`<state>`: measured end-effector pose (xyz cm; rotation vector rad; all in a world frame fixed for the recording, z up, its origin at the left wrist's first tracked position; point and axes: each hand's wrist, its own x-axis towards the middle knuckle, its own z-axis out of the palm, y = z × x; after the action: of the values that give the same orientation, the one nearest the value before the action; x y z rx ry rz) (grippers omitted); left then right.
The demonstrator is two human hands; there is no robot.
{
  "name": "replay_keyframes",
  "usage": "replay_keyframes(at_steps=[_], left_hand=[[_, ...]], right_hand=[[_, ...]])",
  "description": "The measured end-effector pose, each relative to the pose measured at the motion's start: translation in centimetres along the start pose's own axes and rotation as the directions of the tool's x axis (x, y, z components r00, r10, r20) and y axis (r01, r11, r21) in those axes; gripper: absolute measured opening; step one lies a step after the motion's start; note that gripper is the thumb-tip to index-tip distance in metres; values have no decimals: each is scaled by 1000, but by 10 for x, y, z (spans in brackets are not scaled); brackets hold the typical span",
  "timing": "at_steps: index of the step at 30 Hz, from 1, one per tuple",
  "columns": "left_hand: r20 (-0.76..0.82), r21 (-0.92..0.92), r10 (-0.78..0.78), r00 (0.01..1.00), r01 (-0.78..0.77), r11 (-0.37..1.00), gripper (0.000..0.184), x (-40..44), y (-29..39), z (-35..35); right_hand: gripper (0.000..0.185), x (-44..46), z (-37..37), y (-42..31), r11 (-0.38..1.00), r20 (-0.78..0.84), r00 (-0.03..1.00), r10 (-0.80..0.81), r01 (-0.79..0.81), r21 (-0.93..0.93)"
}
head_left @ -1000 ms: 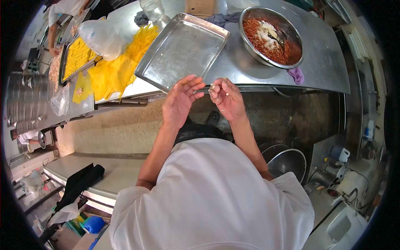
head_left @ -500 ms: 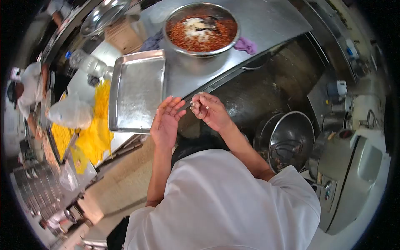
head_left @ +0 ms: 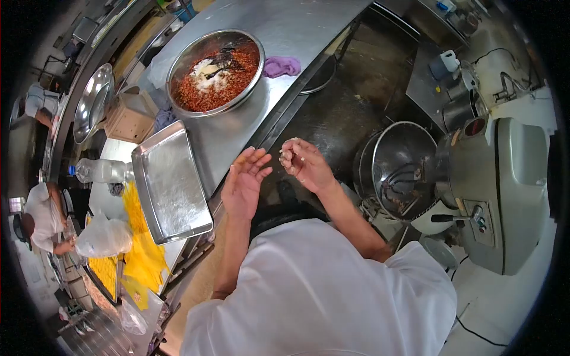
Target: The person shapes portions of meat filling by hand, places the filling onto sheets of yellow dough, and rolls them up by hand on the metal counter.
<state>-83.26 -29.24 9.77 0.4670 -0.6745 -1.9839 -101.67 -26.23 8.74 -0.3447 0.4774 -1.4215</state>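
My left hand (head_left: 242,188) is raised in front of me, open, with the palm turned up and the fingers loosely bent. Nothing lies in it. Close by on its right, apart from it, is my right hand (head_left: 310,169), fingers curled in toward the thumb. Pale, sticky bits cling to those fingertips; whether anything more sits inside the curl is hidden. Left of my hands, an empty metal tray (head_left: 172,184) rests at the table's edge. Farther up stands a large steel bowl (head_left: 259,71) of red chopped mix, topped with white powder and something dark.
A purple cloth (head_left: 281,66) lies beside the bowl on the steel table (head_left: 297,24). To the right stands a big mixer (head_left: 516,196) with its bowl (head_left: 409,142). Yellow sheeting (head_left: 145,249), a plastic bottle (head_left: 101,171) and a cardboard box (head_left: 129,115) are at left. Another person (head_left: 44,213) works beyond.
My view has turned to the right, so the bowl and tray now sit farther left and the mixer shows more. Both hands keep nearly the same pose, slightly farther apart.
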Motion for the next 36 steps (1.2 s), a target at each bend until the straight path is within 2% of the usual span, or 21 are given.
replay_keyframes(at_steps=[17, 26, 36], left_hand=[[245, -3, -193, 950, 200, 980, 53, 41, 13, 1], [297, -11, -254, 920, 270, 963, 54, 37, 14, -2], [313, -13, -232, 921, 249, 968, 54, 27, 32, -11]], right_hand=[[22, -27, 15, 11, 956, -112, 951, -288, 293, 24], [23, -40, 23, 24, 939, -169, 926, -338, 344, 6], [24, -43, 32, 41, 951, -184, 934, -307, 306, -35]])
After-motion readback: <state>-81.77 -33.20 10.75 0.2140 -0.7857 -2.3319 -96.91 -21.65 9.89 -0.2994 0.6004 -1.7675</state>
